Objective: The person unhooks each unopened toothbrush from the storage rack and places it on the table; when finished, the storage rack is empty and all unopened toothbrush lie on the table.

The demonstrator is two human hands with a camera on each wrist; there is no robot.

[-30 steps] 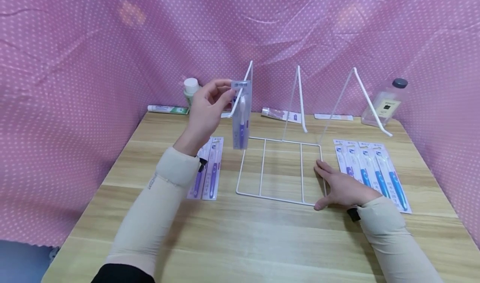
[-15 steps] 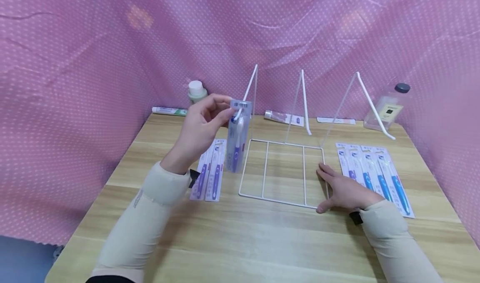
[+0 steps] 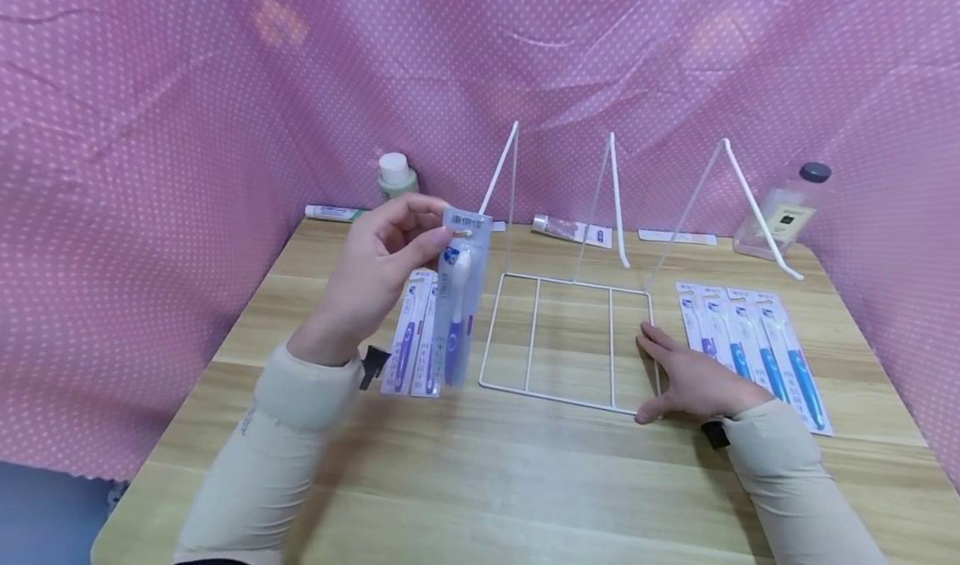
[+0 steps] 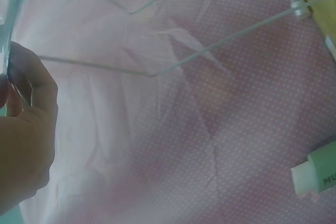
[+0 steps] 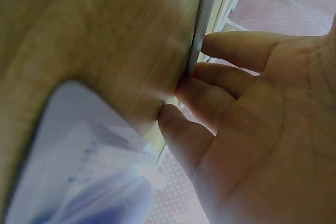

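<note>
Left hand (image 3: 367, 277) grip pinching clear-packed purple toothbrush (image 3: 459, 298) by its top.
Right hand (image 3: 693, 379) grip released, flat on white wire rack (image 3: 570, 340) base, 3 o'clock side.

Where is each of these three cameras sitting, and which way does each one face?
Head: worn on the head, looking forward and down at the wooden table, the white wire rack and both hands and sleeves.
Left wrist: on the left wrist, looking up past the left hand, which pinches the packaged toothbrush, toward the pink cloth.
Right wrist: on the right wrist, close on the right hand, whose fingers press the rack's edge.
Shared: head and left wrist views both show the held toothbrush pack and the rack's wires.
</note>
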